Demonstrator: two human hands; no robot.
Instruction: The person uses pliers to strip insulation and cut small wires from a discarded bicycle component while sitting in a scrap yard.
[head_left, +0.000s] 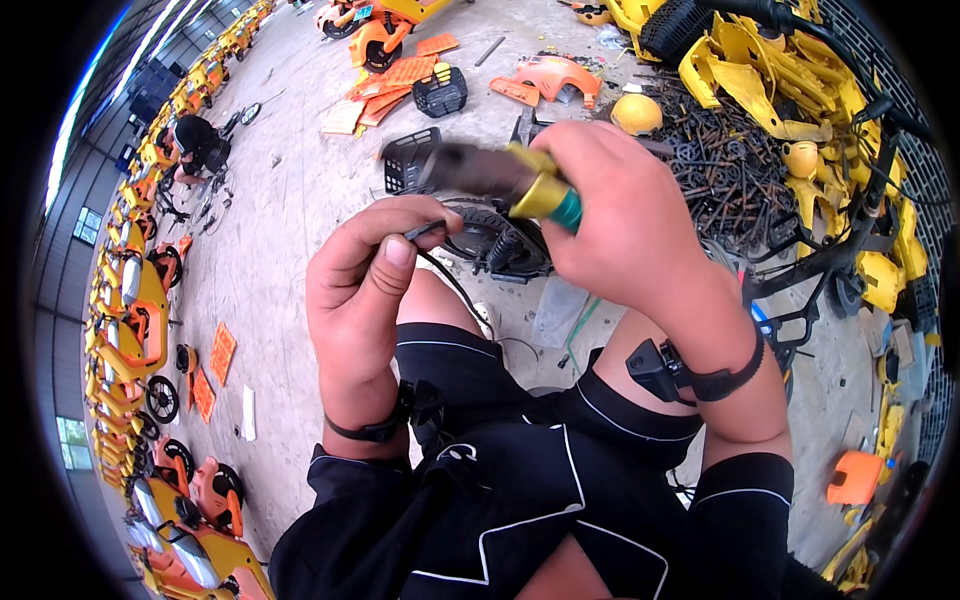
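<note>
Between thumb and fingertips, my left hand (pixel 348 275) pinches the end of a thin black cable (pixel 452 280), which trails down toward my lap. My right hand (pixel 628 215) is wrapped round pliers (pixel 480 172) with yellow and green handles. Their dark jaws are smeared by motion and point left, just above the cable end; whether they touch it I cannot tell. Below the hands, between my knees, a black wheel with a tyre (pixel 495 238) and a coil spring is partly hidden.
A heap of dark metal parts (pixel 710 150) lies ahead right, beside piled yellow panels (pixel 760 75). Orange panels (pixel 395 80) and a black basket (pixel 440 92) are on the floor ahead. Rows of yellow scooters (pixel 135 310) line the left; another person (pixel 195 145) crouches there.
</note>
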